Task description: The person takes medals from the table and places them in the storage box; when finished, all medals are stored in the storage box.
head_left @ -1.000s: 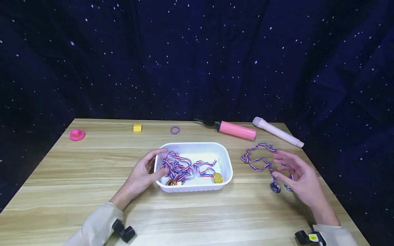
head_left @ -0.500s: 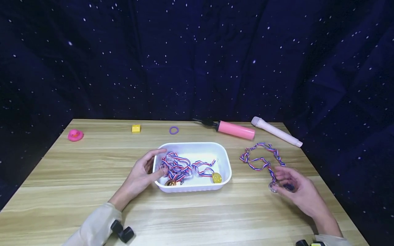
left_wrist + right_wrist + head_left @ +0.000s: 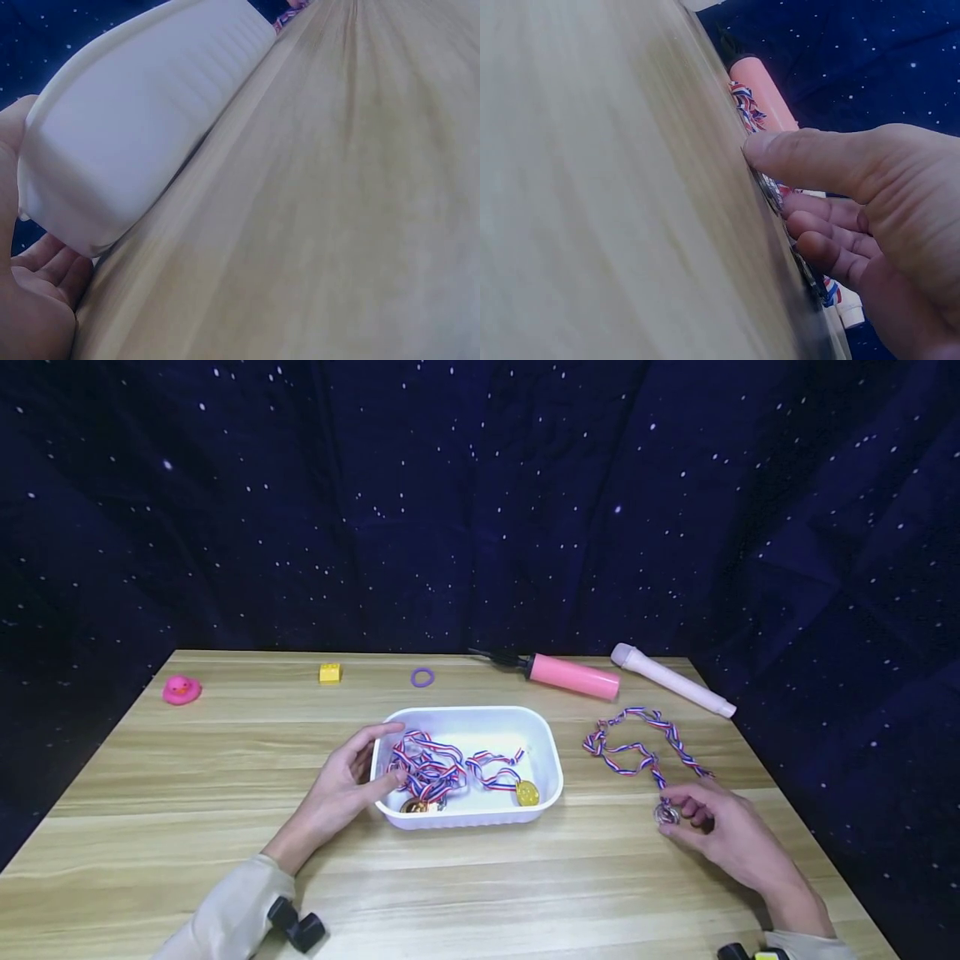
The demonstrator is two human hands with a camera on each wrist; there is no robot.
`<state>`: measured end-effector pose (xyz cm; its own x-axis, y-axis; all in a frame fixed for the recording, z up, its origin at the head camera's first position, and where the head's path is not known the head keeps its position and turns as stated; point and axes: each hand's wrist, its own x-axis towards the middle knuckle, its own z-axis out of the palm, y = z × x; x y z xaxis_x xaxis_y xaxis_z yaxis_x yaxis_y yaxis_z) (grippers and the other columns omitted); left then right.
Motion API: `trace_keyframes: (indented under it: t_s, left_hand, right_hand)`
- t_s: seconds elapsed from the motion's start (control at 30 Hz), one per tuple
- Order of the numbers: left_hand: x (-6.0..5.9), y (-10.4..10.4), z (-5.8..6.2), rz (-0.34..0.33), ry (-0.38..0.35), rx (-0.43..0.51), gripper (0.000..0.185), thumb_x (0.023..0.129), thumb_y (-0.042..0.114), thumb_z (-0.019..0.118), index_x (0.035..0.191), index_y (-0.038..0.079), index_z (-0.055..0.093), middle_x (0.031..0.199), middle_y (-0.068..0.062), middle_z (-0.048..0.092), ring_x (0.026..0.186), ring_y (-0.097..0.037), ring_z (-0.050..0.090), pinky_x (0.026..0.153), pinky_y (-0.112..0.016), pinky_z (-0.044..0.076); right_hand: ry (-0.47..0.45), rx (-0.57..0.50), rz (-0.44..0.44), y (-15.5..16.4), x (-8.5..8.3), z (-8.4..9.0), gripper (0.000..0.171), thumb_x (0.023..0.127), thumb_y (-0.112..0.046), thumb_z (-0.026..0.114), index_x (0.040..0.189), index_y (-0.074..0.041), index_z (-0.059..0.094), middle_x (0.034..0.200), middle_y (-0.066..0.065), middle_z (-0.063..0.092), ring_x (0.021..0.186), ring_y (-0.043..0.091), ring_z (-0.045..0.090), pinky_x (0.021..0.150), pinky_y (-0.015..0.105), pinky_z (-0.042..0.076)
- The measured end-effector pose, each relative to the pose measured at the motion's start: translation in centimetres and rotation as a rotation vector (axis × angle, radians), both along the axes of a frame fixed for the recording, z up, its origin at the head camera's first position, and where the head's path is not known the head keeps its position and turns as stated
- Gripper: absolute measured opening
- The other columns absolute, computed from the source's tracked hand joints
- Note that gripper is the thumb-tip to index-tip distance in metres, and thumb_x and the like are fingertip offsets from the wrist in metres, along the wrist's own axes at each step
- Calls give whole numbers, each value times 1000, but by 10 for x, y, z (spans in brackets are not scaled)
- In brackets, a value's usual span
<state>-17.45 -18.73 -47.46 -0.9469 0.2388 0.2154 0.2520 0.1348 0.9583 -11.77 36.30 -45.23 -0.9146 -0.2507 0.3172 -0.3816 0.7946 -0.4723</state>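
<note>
- The right hand (image 3: 731, 835) lies low on the counter (image 3: 187, 793), thumb and fingertips closing on a silver medal (image 3: 666, 814); the wrist view shows the thumb (image 3: 810, 154) pressed down at the medal's edge, seemingly to get under a flat disc.
- The medal's striped ribbon (image 3: 637, 747) trails away in loose loops toward the far edge, lying slack on the wood.
- The left hand (image 3: 345, 785) cups the near left corner of the white tray (image 3: 551, 752), thumb on the rim and fingers along the wall, apparently to steady it; the grip looks light.
- In the tray lie more ribbons (image 3: 435, 768), a gold medal (image 3: 527, 792) and a bronze-toned medal (image 3: 416, 806).
- Farther off: a pink pump (image 3: 570, 677), a pale microphone (image 3: 671, 679), a purple ring (image 3: 423, 677), a yellow brick (image 3: 330, 672) and a pink duck (image 3: 181, 690).
</note>
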Motion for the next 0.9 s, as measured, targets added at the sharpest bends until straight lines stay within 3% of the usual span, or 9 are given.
trace_keyframes:
  t_s: [0.23,0.3,0.47,0.57,0.73,0.9]
  left_hand:
    - [0,-1,-1,0,0,2,65,98,10,85,157,17,60,164,-9,55,156,-31,47,128,-19,34]
    - [0,-1,-1,-1,1,0,65,98,10,85,157,17,60,165,-9,54,157,-31,46,129,-21,33]
    - [0,-1,-2,-4,1,1,65,98,10,85,157,17,60,167,-9,52,160,-31,42,137,-50,25]
    - [0,-1,-2,-6,1,4,66,98,10,85,158,15,59,168,-9,51,161,-32,41,138,-57,22]
    - [0,-1,-1,-3,-2,3,65,98,10,85,157,16,59,166,-9,54,159,-32,43,138,-54,23]
    - [0,0,1,1,-9,2,65,98,11,85,157,18,60,164,-9,55,157,-30,47,135,-35,31]
  right_hand:
    - [-18,-12,-11,-4,1,1,41,82,-3,97,119,-14,82,92,-6,65,77,3,58,63,21,51]
    - [-26,-12,-21,-5,2,1,43,83,-2,97,121,-13,82,95,-5,65,78,2,58,65,21,52]
    - [-70,-52,-19,-7,4,3,43,84,1,95,123,-12,81,102,0,67,79,1,65,69,21,57]
    - [-97,-89,-9,-9,5,3,42,85,0,94,123,-11,81,105,3,67,79,1,68,69,20,59]
    - [-100,-117,-11,-11,3,3,41,84,-1,95,121,-12,82,103,-2,72,80,2,70,69,20,61]
    - [-75,-140,-40,-14,3,1,37,85,1,94,118,-12,82,91,-6,72,75,3,68,64,21,58]
